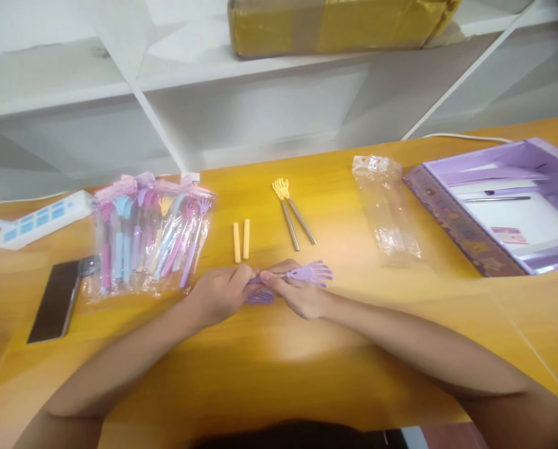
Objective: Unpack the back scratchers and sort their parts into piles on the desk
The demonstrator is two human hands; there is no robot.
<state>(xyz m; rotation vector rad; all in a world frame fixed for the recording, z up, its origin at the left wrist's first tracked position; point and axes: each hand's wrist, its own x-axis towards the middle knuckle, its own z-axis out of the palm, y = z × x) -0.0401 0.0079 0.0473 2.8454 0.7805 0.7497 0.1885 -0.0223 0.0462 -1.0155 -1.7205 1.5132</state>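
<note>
A purple back scratcher (311, 272) with a hand-shaped head lies crosswise between my two hands, its head pointing right. My left hand (227, 290) is closed round the handle end. My right hand (298, 292) grips the metal shaft near the head, thumb on top. Under the hands, a flat purple piece (260, 297) lies on the table, partly covered. Beyond them rest two yellow back scratchers (292, 215) with bare metal shafts, heads overlapping. Left of these, two loose yellow handle sleeves (241, 241) lie side by side.
Several bagged back scratchers (152, 234) are piled at the left, near a power strip (45, 219) and a dark phone (54, 300). To the right are a clear plastic bag (386, 209) and a purple box (466, 218). A taped carton (339, 28) sits on the shelf behind.
</note>
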